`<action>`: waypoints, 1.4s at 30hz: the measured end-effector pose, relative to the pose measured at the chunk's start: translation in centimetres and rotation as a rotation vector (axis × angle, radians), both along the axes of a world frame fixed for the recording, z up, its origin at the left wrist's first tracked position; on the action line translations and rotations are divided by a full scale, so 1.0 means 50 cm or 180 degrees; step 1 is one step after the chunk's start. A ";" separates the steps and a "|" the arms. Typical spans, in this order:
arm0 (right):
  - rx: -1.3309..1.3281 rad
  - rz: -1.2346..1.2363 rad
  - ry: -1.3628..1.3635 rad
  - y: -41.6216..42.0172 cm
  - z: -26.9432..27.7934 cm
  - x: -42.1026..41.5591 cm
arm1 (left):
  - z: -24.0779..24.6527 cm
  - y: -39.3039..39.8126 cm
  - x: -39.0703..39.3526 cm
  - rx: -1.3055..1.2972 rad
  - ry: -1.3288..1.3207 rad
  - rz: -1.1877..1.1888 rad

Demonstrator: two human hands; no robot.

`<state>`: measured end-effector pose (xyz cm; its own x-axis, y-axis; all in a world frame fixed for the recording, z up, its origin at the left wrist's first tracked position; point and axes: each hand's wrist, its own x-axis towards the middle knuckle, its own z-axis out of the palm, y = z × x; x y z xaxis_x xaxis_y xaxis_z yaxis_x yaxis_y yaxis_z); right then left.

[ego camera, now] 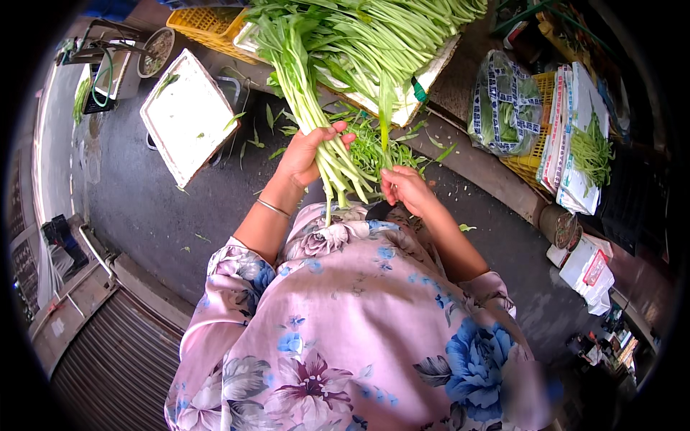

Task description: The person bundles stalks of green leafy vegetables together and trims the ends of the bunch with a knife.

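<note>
My left hand (308, 153) grips a bunch of long-stemmed leafy greens (302, 99). The leaves point away from me and the pale cut ends hang over my lap. To the right of those ends, my right hand (407, 187) pinches a single long yellow-green leaf (384, 116) between thumb and fingers. Beyond both hands lies a large heap of the same kind of greens (399, 40), resting on a white foam board or box (407, 114). Loose stripped leaves (372, 141) are piled on the ground below it.
At left stands a white foam box lid (188, 121) bearing a few leaf scraps. A yellow plastic crate (207, 32) is behind it. On the right are bagged greens (504, 105), a yellow crate (525, 164) and stacked foam boards (566, 145). A raised concrete curb (485, 180) runs alongside.
</note>
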<state>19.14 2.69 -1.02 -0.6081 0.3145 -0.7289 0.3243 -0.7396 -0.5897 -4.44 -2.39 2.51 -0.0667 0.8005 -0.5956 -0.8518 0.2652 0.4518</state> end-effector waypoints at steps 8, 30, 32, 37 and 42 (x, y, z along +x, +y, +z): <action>0.2888 0.1694 -0.2162 0.139 0.141 -0.074 | 0.082 0.039 -0.094 0.0729 0.0282 0.0904; 0.2439 -0.1120 0.0006 0.098 0.085 -0.213 | 0.015 0.109 -0.020 0.0064 -0.0134 0.0305; 0.2709 -0.0975 -0.0027 0.065 0.058 -0.196 | 0.012 0.095 -0.003 0.0073 -0.0162 0.0229; 0.2852 -0.0532 0.0062 0.033 0.045 -0.178 | -0.024 0.071 0.012 0.0000 0.0265 -0.0008; 0.3151 -0.0661 -0.0589 0.086 0.022 -0.199 | -0.024 0.056 0.022 -0.0001 0.0264 -0.0044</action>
